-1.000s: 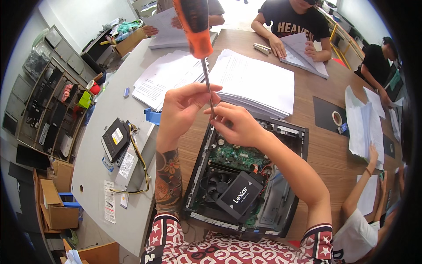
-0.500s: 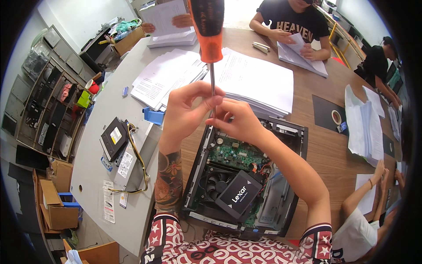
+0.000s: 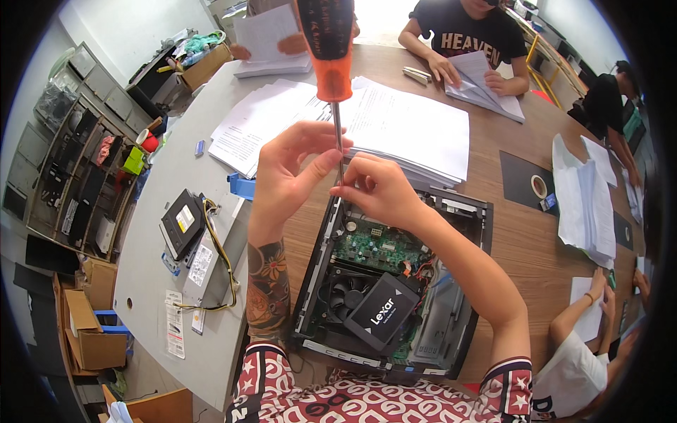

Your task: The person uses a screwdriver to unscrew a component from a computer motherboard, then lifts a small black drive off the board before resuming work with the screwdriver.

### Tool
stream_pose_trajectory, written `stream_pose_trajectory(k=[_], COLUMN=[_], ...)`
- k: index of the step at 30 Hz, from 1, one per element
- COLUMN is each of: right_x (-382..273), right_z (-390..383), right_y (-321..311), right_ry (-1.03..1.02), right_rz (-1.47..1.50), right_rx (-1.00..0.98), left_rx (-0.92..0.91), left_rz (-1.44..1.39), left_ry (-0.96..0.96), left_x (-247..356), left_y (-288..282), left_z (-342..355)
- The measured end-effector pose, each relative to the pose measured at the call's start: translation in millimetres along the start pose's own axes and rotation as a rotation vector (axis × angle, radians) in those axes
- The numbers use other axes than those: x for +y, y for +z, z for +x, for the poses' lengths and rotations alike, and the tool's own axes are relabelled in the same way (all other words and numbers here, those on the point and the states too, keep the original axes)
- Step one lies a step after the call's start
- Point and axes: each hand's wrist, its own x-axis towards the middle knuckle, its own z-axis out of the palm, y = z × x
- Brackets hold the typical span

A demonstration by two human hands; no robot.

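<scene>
An orange and black screwdriver (image 3: 333,79) stands upright with its handle at the top and its shaft pointing down. My left hand (image 3: 290,173) has thumb and fingers around the shaft. Lower down, my right hand (image 3: 377,185) pinches its fingertips together by the shaft's lower end; whatever lies between them is too small to make out. Below both hands is an opened computer case (image 3: 307,299), with a green circuit board (image 3: 367,243) and a black fan (image 3: 344,295). A black solid-state drive (image 3: 381,314) lies tilted beside the fan.
Paper stacks (image 3: 416,134) lie beyond the case. On the grey table at left are a metal power supply (image 3: 204,271), a black optical drive (image 3: 185,220) and a blue plastic part (image 3: 242,186). A tape roll (image 3: 539,186) rests at right. Other people handle papers around the table.
The screwdriver and my left hand have shifted slightly left, and the left fingers have loosened a little. My right hand stays near the shaft's lower end. Across the table, a person's hand moved over papers.
</scene>
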Motion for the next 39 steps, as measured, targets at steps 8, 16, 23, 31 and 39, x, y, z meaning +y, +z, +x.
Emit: stream_pose_trajectory(k=[8,16,23,31,39], right_x=[-2,7,3,9,18], right_z=[0,-1,-2,-3,-4], right_y=[1,6,8,15,15], right_ry=[0.087,-0.018,0.002,0.075,0.230], right_rz=[0.034,0.046,0.171,0.202,0.320], right_rx=[0.009,0.055,-0.019,0.007,0.104], left_rx=[0.106,0.109,0.151,0.209,0.153], left_rz=[-0.010,-0.009,-0.059,-0.045,-0.053], left_ry=[0.067,0.052,0.076,0.085,0.069], left_x=[-6,-1,2,-1,0], left_y=[-13,-14,-8,-11,-10], left_z=[1,0,0,-1,0])
